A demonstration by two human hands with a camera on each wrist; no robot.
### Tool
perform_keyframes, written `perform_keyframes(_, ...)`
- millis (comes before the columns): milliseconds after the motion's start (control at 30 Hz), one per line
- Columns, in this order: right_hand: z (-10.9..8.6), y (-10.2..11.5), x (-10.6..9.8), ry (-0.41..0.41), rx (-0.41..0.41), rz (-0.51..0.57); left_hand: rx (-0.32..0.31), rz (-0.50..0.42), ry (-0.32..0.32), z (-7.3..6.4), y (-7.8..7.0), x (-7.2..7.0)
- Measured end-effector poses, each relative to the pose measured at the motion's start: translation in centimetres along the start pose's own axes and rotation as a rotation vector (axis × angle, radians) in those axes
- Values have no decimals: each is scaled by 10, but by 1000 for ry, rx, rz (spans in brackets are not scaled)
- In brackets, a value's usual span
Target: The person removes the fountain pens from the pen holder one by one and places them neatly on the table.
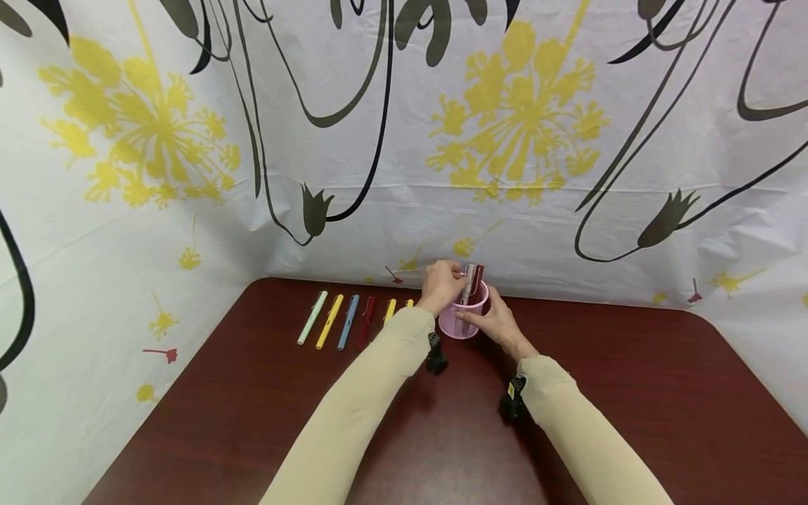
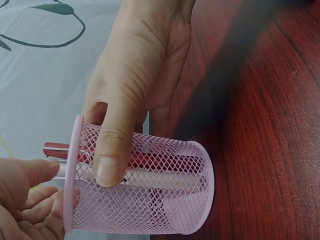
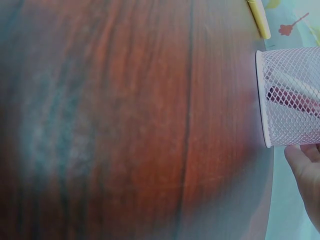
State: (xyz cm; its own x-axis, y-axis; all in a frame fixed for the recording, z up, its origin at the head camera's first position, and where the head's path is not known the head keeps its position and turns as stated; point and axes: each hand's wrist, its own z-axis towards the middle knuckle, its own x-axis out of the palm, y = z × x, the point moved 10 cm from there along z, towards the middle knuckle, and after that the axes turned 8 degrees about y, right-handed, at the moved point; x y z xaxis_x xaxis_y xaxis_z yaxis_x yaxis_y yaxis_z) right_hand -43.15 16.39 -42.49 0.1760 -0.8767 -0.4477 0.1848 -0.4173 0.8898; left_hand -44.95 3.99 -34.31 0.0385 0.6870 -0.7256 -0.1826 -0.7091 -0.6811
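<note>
A pink mesh pen cup [image 1: 459, 326] stands upright on the table near its back edge. My right hand [image 1: 501, 324] holds it from the right side, with the thumb across the mesh, as the left wrist view shows. Inside the cup lean a red pen [image 2: 55, 149] and a white pen [image 2: 167, 180], their tops above the rim. At the rim my left hand [image 1: 440, 284] pinches the top of the white pen between thumb and fingers. In the right wrist view the cup [image 3: 290, 120] appears sideways with my right hand [image 3: 305, 172] at its side.
Left of the cup lie a pale green pen [image 1: 312, 318], a yellow pen [image 1: 330, 321], a blue pen [image 1: 348, 322] and a dark red pen [image 1: 367, 319] in a row. More yellow pens are partly hidden by my left forearm. A patterned white cloth [image 1: 353, 154] hangs behind the table [image 1: 461, 435].
</note>
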Motion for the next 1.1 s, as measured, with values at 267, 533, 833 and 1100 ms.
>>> perform_keyframes(267, 1, -3, -1, -1, 1, -12, -19, 61, 0, 0, -2, 1)
perform_keyframes(533, 0, -2, 1, 11, -6, -6, -46, 104, 12, 1, -3, 7)
perform_keyframes(833, 0, 0, 0, -5, -15, -18, -33, 179, 0, 2, -7, 11)
perform_keyframes(1100, 2, -2, 0, -8, -10, -15, -46, 179, -20, 3, -6, 12)
